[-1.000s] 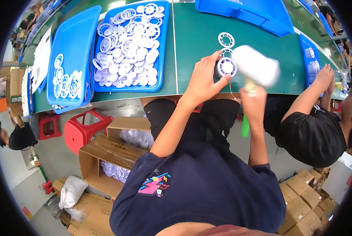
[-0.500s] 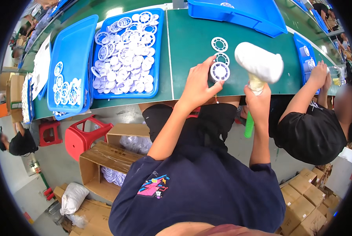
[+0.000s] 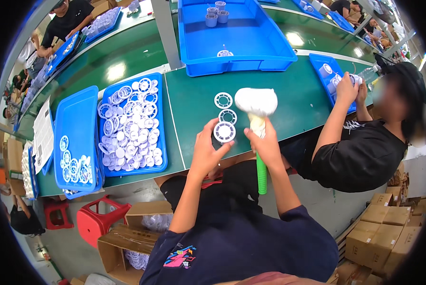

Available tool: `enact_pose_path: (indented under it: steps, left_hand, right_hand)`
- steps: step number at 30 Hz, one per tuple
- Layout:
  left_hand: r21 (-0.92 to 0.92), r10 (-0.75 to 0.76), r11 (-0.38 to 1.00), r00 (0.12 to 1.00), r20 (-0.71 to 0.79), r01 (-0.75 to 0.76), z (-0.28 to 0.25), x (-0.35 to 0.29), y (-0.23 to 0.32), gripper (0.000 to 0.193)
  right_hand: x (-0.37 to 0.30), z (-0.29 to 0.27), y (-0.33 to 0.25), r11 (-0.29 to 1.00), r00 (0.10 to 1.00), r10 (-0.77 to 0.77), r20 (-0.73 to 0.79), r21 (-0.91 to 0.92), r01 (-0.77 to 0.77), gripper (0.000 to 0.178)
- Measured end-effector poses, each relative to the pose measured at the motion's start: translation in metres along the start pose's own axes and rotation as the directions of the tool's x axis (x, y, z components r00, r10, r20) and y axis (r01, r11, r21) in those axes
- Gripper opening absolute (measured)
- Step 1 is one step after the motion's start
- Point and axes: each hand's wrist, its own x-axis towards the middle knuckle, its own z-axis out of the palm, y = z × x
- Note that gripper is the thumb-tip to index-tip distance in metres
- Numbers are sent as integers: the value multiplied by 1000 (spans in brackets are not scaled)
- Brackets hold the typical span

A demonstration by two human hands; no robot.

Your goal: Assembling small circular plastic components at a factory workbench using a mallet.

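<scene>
My left hand (image 3: pixel 205 151) is closed round a white round plastic part (image 3: pixel 224 132) with a slotted rim and a solid centre, at the near side of the green table. Just beyond it lie two flat white slotted rings, a nearer ring (image 3: pixel 227 117) and a farther ring (image 3: pixel 223 100). In my right hand (image 3: pixel 268 146) is a mallet (image 3: pixel 256 100), gripped by its handle close below the head. White wrapping covers that head, which is raised to the right of the rings, and the green grip end points down toward me.
To the left, a blue tray (image 3: pixel 161 142) holds many white discs and rings; beside it, another blue tray (image 3: pixel 75 102) holds several rings. A large blue bin (image 3: pixel 241 65) stands at the back. On my right, a co-worker (image 3: pixel 365 156) handles white parts near a small blue tray (image 3: pixel 316 61).
The head view has tilted upward, showing more of the bin and far tables. The mallet has come nearer to my left hand. My left hand keeps its hold on the white part.
</scene>
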Motion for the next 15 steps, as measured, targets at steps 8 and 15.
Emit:
enact_pose_path:
  steps: [8, 15]
  left_hand:
    - [-929, 17, 325, 981, 196, 180, -26, 28, 0, 67]
    - [-965, 308, 8, 918, 250, 261, -17, 46, 1, 83]
  right_hand:
    - [43, -5, 19, 980, 981, -190, -33, -73, 187, 61]
    - [47, -9, 31, 972, 975, -220, 32, -78, 222, 55]
